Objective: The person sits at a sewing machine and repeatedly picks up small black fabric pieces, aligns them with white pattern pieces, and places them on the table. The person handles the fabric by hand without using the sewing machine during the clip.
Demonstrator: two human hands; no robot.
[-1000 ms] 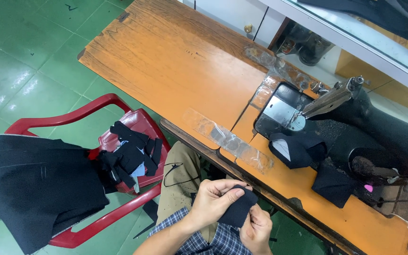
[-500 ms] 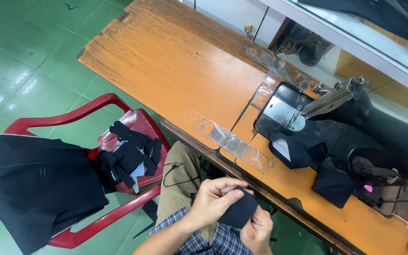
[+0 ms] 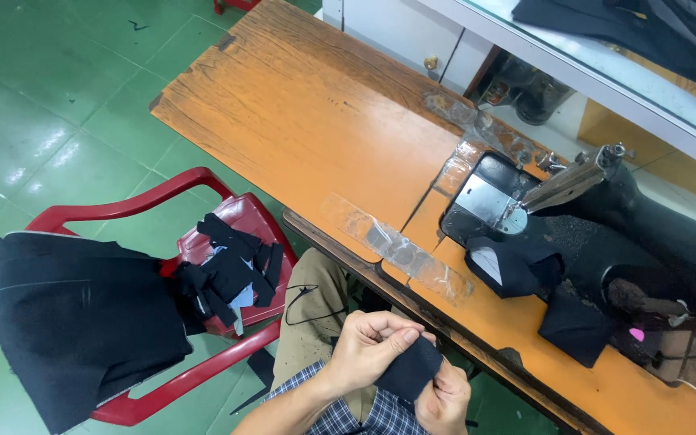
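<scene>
A seated worker grips a small piece of black cloth (image 3: 409, 369) with both hands just below the edge of an orange wooden sewing table (image 3: 308, 113), the left hand (image 3: 372, 342) with fingers curled closed over the cloth's top edge and the right hand (image 3: 443, 396) closed around its lower end. On the table to the right stands a black sewing machine (image 3: 606, 234) with more dark fabric pieces (image 3: 517, 266) lying against its base. To the left, a red plastic chair (image 3: 163, 201) holds a heap of black scraps (image 3: 231, 270) and a dark garment (image 3: 74, 322) draped over its arm.
</scene>
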